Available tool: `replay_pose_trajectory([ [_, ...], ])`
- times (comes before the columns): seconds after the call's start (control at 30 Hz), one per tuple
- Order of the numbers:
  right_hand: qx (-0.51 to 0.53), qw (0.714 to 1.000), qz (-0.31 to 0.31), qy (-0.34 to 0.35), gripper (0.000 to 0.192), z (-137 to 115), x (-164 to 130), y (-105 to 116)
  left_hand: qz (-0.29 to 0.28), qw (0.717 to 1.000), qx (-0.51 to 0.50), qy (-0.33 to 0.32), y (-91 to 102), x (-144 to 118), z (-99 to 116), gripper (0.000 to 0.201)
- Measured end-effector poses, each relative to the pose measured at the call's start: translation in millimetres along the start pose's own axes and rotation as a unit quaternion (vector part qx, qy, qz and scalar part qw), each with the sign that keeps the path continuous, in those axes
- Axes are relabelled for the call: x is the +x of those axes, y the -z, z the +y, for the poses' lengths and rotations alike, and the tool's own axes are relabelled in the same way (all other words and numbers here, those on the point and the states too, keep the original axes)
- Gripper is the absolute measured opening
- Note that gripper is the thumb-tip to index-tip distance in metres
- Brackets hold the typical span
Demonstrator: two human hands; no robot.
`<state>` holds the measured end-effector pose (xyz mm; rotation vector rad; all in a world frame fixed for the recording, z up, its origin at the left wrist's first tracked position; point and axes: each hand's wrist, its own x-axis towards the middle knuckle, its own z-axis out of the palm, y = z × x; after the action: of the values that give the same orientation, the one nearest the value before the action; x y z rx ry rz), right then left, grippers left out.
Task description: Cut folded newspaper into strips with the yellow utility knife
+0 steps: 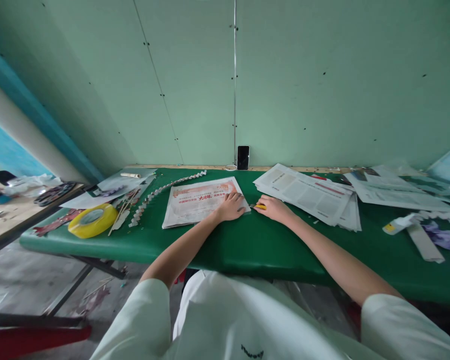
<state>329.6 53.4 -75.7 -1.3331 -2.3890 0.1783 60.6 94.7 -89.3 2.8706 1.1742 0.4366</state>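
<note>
My left hand (232, 207) lies on the right side of a folded newspaper (187, 212) with a red-printed headline. Its fingers look stretched over the paper. Just beyond the paper's right edge, my right hand (275, 210) is closed around a small yellow-handled cutter knife (260, 206), whose tip points left toward the paper. The newspaper rests on a green-covered table (243, 245). Right of my right hand lies a stack of printed newspaper sheets (300, 190), fanned out at an angle.
A phone (243, 158) leans on the wall behind. To the left are a yellow tape roll (93, 220), thin sticks (123, 212) and a zigzag folded-paper strip (161, 190). More sheets (393, 192), a white bottle (398, 223) and crumpled purple paper (441, 236) lie right.
</note>
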Motion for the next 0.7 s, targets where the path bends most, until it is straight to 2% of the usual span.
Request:
replay_pose_trajectory([
  [0.17, 0.004, 1.0, -0.019, 0.005, 0.023, -5, -8, 1, -0.041, 0.999, -0.014, -0.007, 12.6, -4, 2, 0.057],
  [0.27, -0.001, 0.999, -0.036, 0.001, 0.021, -8, -11, 2, -0.047, 0.999, -0.022, 0.008, 14.5, -3, 3, 0.052],
  [0.4, -0.01, 0.999, -0.033, 0.001, 0.021, -10, -12, 3, -0.024, 0.998, 0.002, 0.059, 6.5, 0, 7, 0.053],
  [0.57, -0.023, 0.999, -0.025, -0.009, 0.019, -12, -8, 0, -0.018, 0.999, 0.017, 0.036, -5.0, 0, 6, 0.06],
  [0.7, -0.025, 0.999, -0.027, -0.019, 0.018, -14, -8, 0, -0.022, 0.998, 0.022, 0.045, -9.2, -1, 4, 0.063],
])
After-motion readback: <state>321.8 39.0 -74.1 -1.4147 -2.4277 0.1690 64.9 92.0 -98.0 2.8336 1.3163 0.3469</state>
